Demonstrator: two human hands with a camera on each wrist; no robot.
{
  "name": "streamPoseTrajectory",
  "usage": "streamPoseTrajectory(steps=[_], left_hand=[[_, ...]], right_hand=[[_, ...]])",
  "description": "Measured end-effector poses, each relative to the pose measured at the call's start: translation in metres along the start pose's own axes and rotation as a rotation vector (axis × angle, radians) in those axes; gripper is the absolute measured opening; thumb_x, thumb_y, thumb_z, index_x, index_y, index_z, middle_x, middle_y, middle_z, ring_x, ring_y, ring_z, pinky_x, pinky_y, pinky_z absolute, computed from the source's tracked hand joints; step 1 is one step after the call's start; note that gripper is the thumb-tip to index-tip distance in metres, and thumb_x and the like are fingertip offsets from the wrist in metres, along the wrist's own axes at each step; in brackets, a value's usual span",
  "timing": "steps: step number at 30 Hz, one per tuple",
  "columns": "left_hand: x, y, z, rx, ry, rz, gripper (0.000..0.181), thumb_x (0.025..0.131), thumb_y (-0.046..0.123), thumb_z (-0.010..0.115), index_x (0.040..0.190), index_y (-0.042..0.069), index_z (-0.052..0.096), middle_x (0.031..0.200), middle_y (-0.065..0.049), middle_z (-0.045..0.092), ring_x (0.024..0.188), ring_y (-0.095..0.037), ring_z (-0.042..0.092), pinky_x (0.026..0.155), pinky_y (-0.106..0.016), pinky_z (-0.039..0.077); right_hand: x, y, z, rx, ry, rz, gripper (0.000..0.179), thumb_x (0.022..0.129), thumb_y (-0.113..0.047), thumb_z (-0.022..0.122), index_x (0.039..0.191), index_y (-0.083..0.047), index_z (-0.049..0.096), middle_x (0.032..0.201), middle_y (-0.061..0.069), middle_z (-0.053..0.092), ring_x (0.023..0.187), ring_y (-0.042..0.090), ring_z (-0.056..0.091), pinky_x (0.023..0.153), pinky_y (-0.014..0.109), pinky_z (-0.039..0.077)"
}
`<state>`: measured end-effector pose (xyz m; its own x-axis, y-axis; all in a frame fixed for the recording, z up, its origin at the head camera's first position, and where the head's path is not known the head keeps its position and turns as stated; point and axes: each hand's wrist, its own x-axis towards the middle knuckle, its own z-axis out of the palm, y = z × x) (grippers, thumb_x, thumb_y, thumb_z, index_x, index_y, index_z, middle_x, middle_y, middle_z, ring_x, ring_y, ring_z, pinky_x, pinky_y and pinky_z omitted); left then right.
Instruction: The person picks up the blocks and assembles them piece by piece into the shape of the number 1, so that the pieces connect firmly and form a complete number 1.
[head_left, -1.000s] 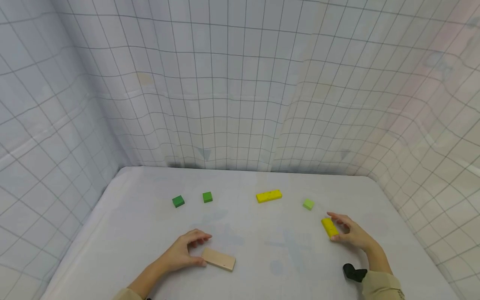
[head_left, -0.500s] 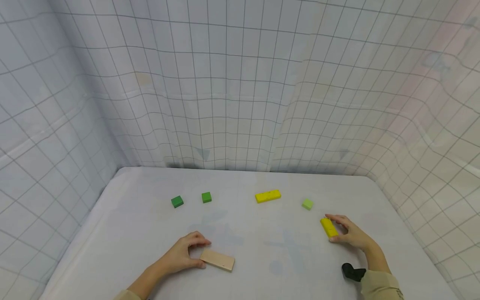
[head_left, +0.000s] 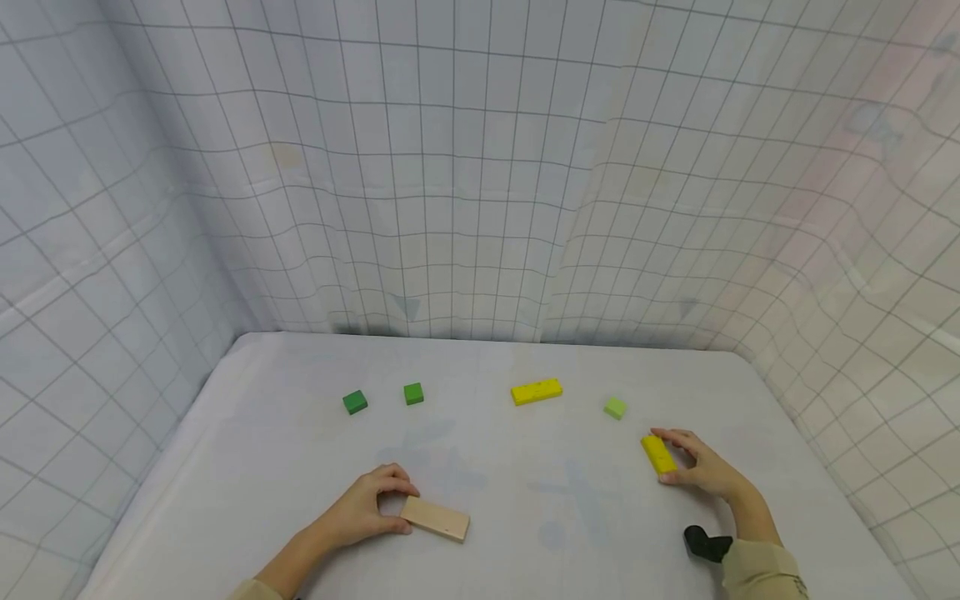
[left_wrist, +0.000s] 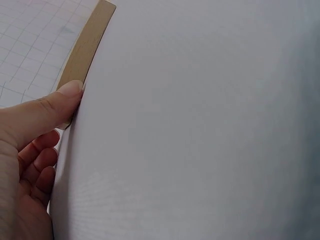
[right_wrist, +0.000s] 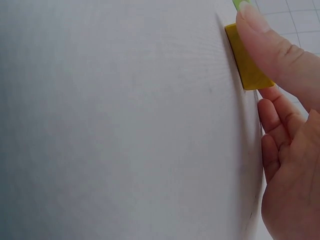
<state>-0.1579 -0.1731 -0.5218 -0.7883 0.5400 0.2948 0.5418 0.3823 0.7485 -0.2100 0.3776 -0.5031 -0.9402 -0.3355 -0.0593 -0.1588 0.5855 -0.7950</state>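
At the front left of the white table, my left hand (head_left: 367, 504) pinches the left end of a plain flat wooden block (head_left: 438, 520) between thumb and fingers. In the left wrist view the thumb presses on the long side of this wooden block (left_wrist: 85, 47). Over on the right, my right hand (head_left: 702, 467) holds a short yellow block (head_left: 658, 455), thumb at its near end and index finger at its far end. The right wrist view has the thumb lying against the yellow block (right_wrist: 246, 65), with the other fingers loosely curled below. Both blocks lie at the table surface.
Farther back lie a dark green block (head_left: 355, 402), a green block (head_left: 413, 393), a longer yellow block (head_left: 536, 392) and a light green block (head_left: 615, 407). A black object (head_left: 707, 544) sits by the right sleeve. A gridded white curtain (head_left: 480, 208) surrounds the table (head_left: 510, 467).
The left fingers have come down and closed in on the wooden block's end. My right index finger has drawn in against the yellow block. Both blocks stay in place.
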Motion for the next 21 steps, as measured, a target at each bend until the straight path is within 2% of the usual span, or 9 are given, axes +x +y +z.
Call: streamPoseTrajectory(steps=[6,11,15,16,21], left_hand=[[0.0,0.0,0.0,-0.006,0.0,-0.015,0.034,0.069,0.032,0.078,0.097,0.016,0.068,0.096,0.01,0.056,0.091,-0.006,0.05,0.082,-0.025,0.043],[0.002,0.003,0.003,0.011,0.029,-0.016,0.031,0.068,0.034,0.079,0.094,0.02,0.068,0.094,0.012,0.057,0.089,-0.006,0.049,0.08,-0.025,0.043],[0.007,0.008,0.009,0.013,0.061,0.013,0.03,0.067,0.033,0.079,0.092,0.02,0.068,0.093,0.011,0.058,0.087,-0.006,0.049,0.077,-0.025,0.043],[0.008,0.01,0.011,0.007,0.066,0.019,0.03,0.067,0.033,0.079,0.092,0.02,0.068,0.093,0.011,0.058,0.087,-0.006,0.049,0.077,-0.025,0.043],[0.019,0.02,0.024,-0.02,0.079,0.018,0.029,0.067,0.034,0.079,0.091,0.022,0.067,0.092,0.011,0.058,0.088,-0.007,0.048,0.077,-0.026,0.042]], right_hand=[[-0.001,-0.001,0.0,0.015,-0.006,0.012,0.07,0.074,-0.017,0.075,0.134,-0.002,0.041,0.133,0.023,0.031,0.123,0.044,0.024,0.097,0.066,0.011],[-0.001,-0.001,0.0,0.017,-0.007,0.011,0.07,0.075,-0.017,0.074,0.135,-0.002,0.041,0.133,0.023,0.03,0.122,0.044,0.023,0.097,0.066,0.012],[-0.001,-0.001,0.0,0.022,-0.007,0.003,0.07,0.075,-0.016,0.074,0.134,-0.002,0.041,0.133,0.023,0.03,0.122,0.044,0.023,0.097,0.066,0.012],[0.0,0.001,0.0,0.023,-0.004,0.003,0.07,0.074,-0.018,0.074,0.134,-0.004,0.041,0.133,0.02,0.031,0.123,0.036,0.026,0.097,0.066,0.012],[0.0,0.001,0.0,0.019,-0.008,0.004,0.069,0.075,-0.018,0.074,0.135,-0.004,0.041,0.133,0.021,0.031,0.125,0.037,0.025,0.097,0.066,0.012]])
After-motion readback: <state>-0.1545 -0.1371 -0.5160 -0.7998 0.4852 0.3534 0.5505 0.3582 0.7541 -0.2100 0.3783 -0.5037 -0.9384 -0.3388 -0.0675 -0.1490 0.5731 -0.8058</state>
